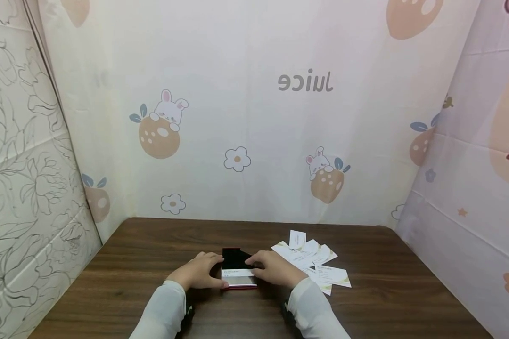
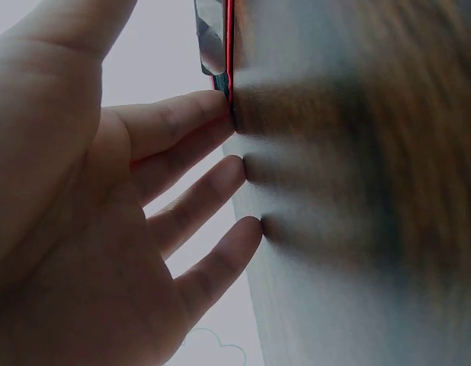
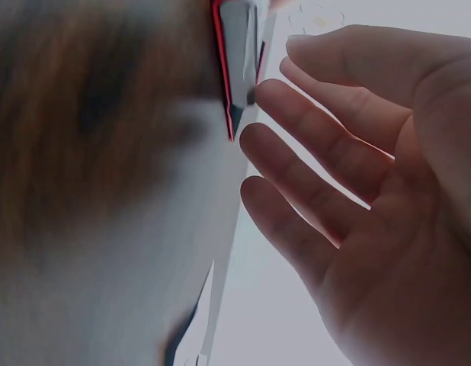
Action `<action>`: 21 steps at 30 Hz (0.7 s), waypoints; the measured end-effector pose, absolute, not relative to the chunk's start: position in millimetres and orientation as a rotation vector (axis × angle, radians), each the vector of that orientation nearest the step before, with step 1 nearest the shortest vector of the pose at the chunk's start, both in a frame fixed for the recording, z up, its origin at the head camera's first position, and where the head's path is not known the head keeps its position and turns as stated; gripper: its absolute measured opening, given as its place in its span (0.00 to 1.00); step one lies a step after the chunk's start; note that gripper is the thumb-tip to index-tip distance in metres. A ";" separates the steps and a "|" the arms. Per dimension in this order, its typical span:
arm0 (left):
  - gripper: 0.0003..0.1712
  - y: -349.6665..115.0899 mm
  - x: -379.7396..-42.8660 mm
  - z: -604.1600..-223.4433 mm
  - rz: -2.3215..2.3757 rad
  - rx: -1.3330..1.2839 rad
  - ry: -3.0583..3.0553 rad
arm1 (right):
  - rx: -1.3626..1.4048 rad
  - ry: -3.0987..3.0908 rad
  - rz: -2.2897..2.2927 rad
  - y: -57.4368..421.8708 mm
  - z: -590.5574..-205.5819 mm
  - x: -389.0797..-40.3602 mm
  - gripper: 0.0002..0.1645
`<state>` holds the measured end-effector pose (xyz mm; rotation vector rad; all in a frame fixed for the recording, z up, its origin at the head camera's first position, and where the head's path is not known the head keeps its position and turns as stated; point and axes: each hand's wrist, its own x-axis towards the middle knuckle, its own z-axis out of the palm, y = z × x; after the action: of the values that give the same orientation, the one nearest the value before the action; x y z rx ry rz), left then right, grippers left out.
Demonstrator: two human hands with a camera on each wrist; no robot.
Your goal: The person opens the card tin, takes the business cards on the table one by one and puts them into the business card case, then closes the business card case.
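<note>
A business card case [image 1: 240, 281] lies opened on the table between my hands, red-edged, with a black lining [image 1: 233, 256] and a silver front. A white business card [image 1: 233, 272] sits in it. My left hand [image 1: 199, 271] holds the case's left end, thumb at the near corner and forefinger farther back. In the left wrist view its other fingers [image 2: 220, 259] reach down to the tabletop. At the right end is my right hand [image 1: 275, 269], thumb and forefinger by the card and lining. The right wrist view shows its fingers [image 3: 312, 133] spread and loosely bent beside the case.
Several white business cards [image 1: 305, 254] lie fanned and overlapping to the right of my right hand. The brown wooden table [image 1: 390, 282] ends at a printed curtain [image 1: 254, 188] behind, with more curtains at both sides.
</note>
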<state>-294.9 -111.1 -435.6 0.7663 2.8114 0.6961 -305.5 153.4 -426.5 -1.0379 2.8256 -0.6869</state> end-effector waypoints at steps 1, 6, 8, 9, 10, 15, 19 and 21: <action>0.46 -111.5 -295.0 -435.5 0.698 0.765 2.812 | -1.029 2.827 -0.698 155.2 -425.6 -306.1 0.16; 0.45 -111.6 -294.9 -436.0 0.716 0.813 2.805 | -1.042 2.849 -0.754 171.7 -424.4 -306.2 0.15; 0.45 -110.8 -294.8 -436.8 0.719 0.834 2.798 | -1.028 2.860 -0.763 181.1 -424.9 -304.1 0.15; 0.45 -110.4 -294.9 -437.3 0.719 0.839 2.795 | -1.016 2.866 -0.765 185.8 -425.5 -303.1 0.15; 0.45 -110.0 -294.8 -437.4 0.719 0.840 2.794 | -1.001 2.873 -0.764 190.6 -426.2 -302.1 0.15; 0.45 -109.7 -294.5 -437.8 0.713 0.817 2.795 | -0.958 2.914 -0.741 213.7 -428.8 -299.0 0.16; 0.45 -111.1 -294.1 -436.5 0.713 0.794 2.797 | -0.932 2.933 -0.771 233.1 -424.8 -296.5 0.17; 0.45 -111.9 -294.1 -435.5 0.711 0.788 2.800 | -0.932 2.946 -0.790 243.2 -422.1 -295.2 0.18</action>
<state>-294.1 -111.9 -435.5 0.7879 2.7996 0.7107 -295.2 243.2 -422.1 -0.9322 2.9461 -0.7900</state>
